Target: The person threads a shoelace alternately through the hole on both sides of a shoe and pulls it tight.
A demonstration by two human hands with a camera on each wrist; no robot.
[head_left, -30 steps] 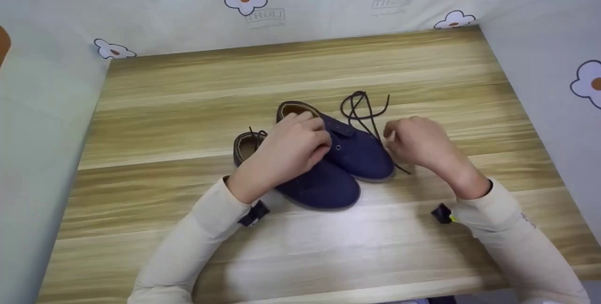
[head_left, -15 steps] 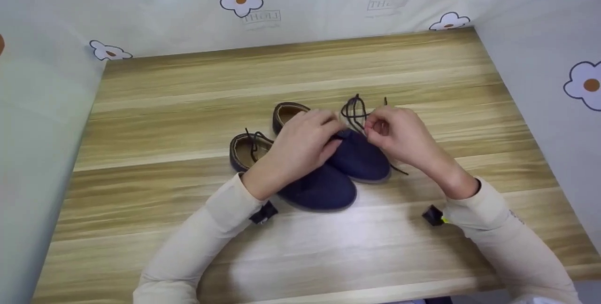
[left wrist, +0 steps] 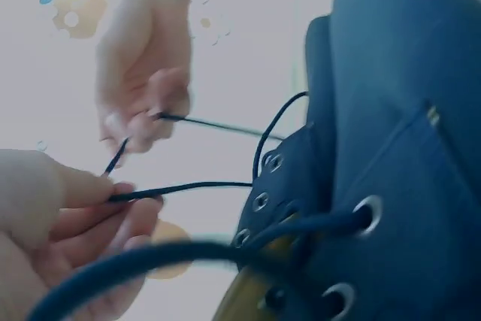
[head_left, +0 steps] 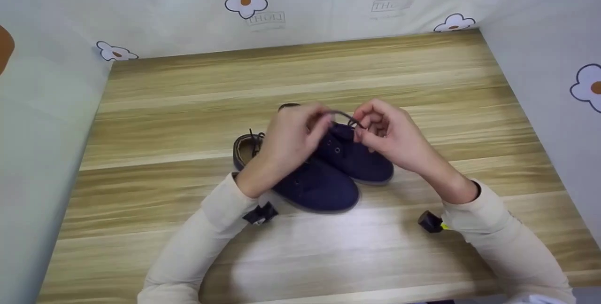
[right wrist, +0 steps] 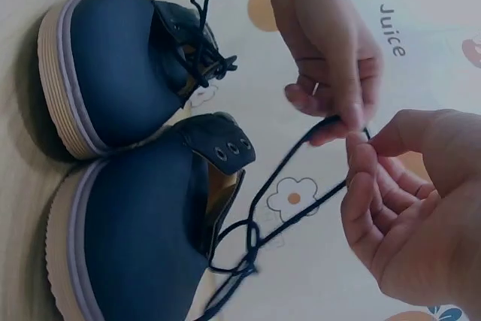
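A pair of dark blue lace-up shoes lies side by side, toes toward the lower right: the near shoe [head_left: 328,189] and the far shoe [head_left: 371,163]. My left hand [head_left: 291,139] pinches a dark shoelace [head_left: 342,114] above the far shoe. Opposite it, my right hand [head_left: 394,135] pinches the same lace between thumb and fingertips. A short bit of lace spans the two hands. In the right wrist view, two strands of the shoelace [right wrist: 282,165] run down from the hands to a loose tangle beside the far shoe, whose eyelets [right wrist: 233,148] show bare on one flap.
The near shoe has its own lace [left wrist: 316,223] threaded through eyelets. Both shoes rest on a wood-grain table [head_left: 188,92]. Pale flower-printed sheets [head_left: 319,3] enclose the back and sides. A small black wrist camera [head_left: 429,222] hangs at the right cuff.
The right hand has moved left and up from beside the far shoe's toe to the left hand. The lace, earlier lying loose beyond the shoe, is now raised and pinched by both hands.
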